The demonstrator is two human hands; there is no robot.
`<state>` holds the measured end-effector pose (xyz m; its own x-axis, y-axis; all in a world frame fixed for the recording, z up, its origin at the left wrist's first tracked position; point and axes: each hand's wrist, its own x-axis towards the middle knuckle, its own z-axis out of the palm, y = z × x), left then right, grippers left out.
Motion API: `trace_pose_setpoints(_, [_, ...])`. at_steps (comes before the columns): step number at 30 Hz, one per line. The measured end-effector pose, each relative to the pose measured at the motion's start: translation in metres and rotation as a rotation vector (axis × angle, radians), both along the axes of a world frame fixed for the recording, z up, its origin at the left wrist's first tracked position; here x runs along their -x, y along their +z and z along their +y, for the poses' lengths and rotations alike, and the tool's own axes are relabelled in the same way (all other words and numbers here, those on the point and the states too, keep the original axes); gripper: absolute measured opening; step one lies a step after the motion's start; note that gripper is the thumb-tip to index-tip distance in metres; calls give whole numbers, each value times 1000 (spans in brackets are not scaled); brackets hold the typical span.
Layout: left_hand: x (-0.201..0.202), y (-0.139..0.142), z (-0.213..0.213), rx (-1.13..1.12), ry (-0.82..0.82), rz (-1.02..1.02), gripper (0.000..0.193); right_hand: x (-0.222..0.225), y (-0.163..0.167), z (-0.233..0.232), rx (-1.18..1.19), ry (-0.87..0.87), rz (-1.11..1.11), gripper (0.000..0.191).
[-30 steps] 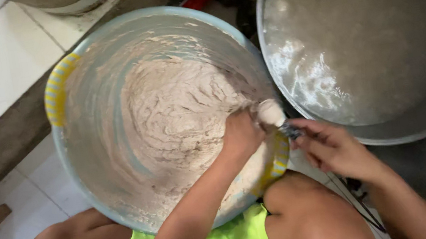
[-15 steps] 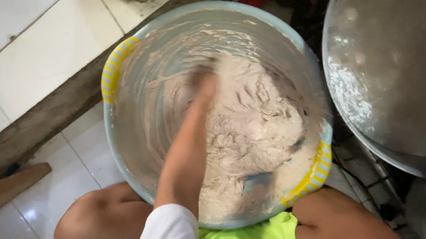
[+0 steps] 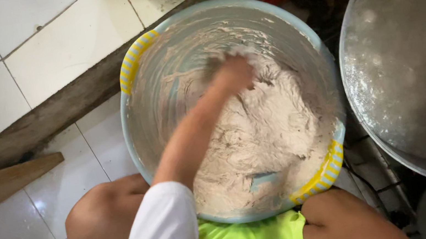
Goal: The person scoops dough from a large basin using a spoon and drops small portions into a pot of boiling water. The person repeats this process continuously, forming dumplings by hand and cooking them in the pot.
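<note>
A large pale blue plastic basin (image 3: pixel 132 126) with yellow striped handles stands on the floor between my knees. It holds a mass of wet greyish-white dough (image 3: pixel 266 140), which also smears its walls. My left hand (image 3: pixel 234 72) reaches in from the lower left on a white-sleeved arm. It is pressed into the dough at the basin's far side and is blurred and coated, so its fingers are unclear. My right hand is out of sight.
A big round metal pan (image 3: pixel 416 63), dusted white, sits close to the basin's right side. A wooden board (image 3: pixel 0 185) lies on the white tiled floor at the left. A dark step edge (image 3: pixel 57 116) runs behind the basin.
The view has swung left. My left hand moved from the basin's right rim across the dough to its far side. My right hand, seen at the right earlier, has left the view.
</note>
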<state>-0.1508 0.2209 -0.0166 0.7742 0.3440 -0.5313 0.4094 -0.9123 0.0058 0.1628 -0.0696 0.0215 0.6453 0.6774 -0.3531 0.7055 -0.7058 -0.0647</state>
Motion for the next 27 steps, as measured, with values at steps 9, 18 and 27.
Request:
trace_pose_setpoints(9, [170,-66,-76,198,812,182,39,-22,-19,-72,-9,-134,107,43])
trace_pose_setpoints(18, [90,-45,-211,679,1378,-402,34,33,46,-75,-672,-609,778,23])
trace_pose_setpoints(27, [73,-70,-227,956,1590,-536,59,98,39,-143,-1038,-606,808,26])
